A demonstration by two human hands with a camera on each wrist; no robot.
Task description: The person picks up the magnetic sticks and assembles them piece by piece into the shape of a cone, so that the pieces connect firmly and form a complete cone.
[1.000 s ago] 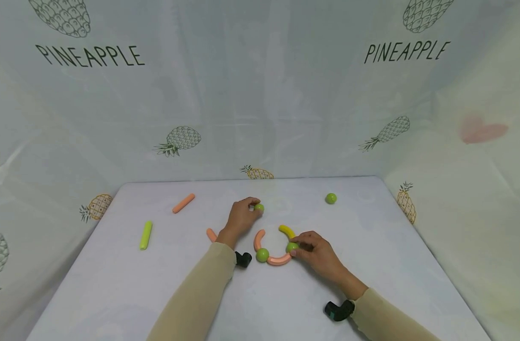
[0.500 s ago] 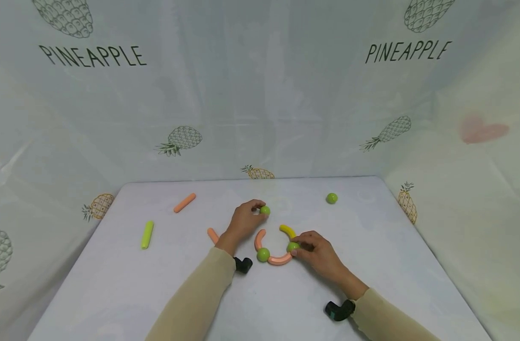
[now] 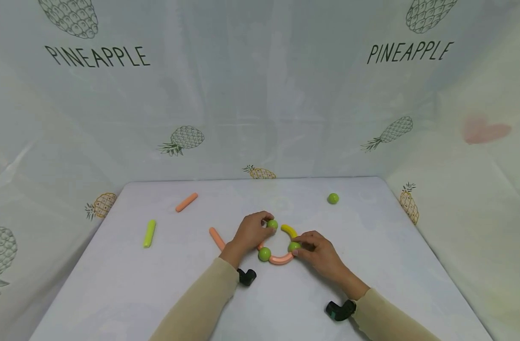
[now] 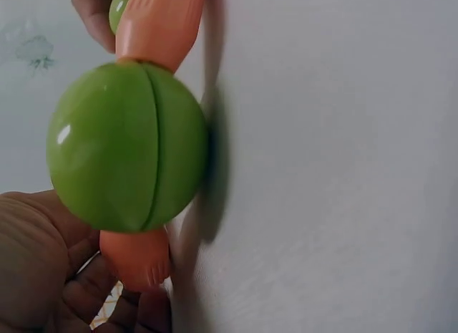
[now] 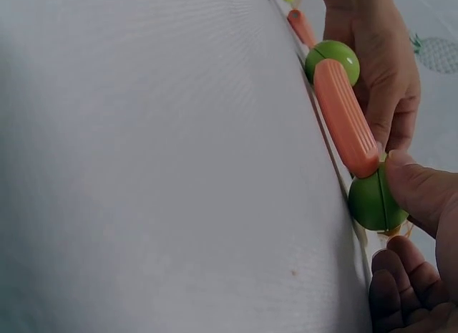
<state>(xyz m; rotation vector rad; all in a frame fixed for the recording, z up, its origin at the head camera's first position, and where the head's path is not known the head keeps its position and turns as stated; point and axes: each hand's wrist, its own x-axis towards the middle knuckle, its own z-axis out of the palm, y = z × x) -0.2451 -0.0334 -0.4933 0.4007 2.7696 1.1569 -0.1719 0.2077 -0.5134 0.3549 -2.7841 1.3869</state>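
My left hand (image 3: 252, 233) pinches a small green ball (image 3: 272, 224) at the far side of a ring of toy pieces. With thumb and fingertips my right hand (image 3: 317, 254) grips another green ball (image 3: 294, 246) on the ring's right side. A yellow curved piece (image 3: 289, 230) and an orange curved piece (image 3: 282, 260) meet that right ball. At the ring's lower left sits a third green ball (image 4: 129, 147), seamed, joined to the orange piece. A second orange curved piece (image 4: 136, 258) extends from it, mostly hidden behind my left hand in the head view.
Farther left lie a lime-green stick (image 3: 149, 233) and an orange stick (image 3: 186, 202). Another orange stick (image 3: 216, 237) runs partly beneath my left arm. One green ball (image 3: 333, 198) sits at the back right of the white table (image 3: 396, 265). A pineapple-print curtain rises behind.
My left hand has brought its green ball toward me and right, from behind the ring to the gap between the orange and yellow curves. My right hand has stayed on its ball.
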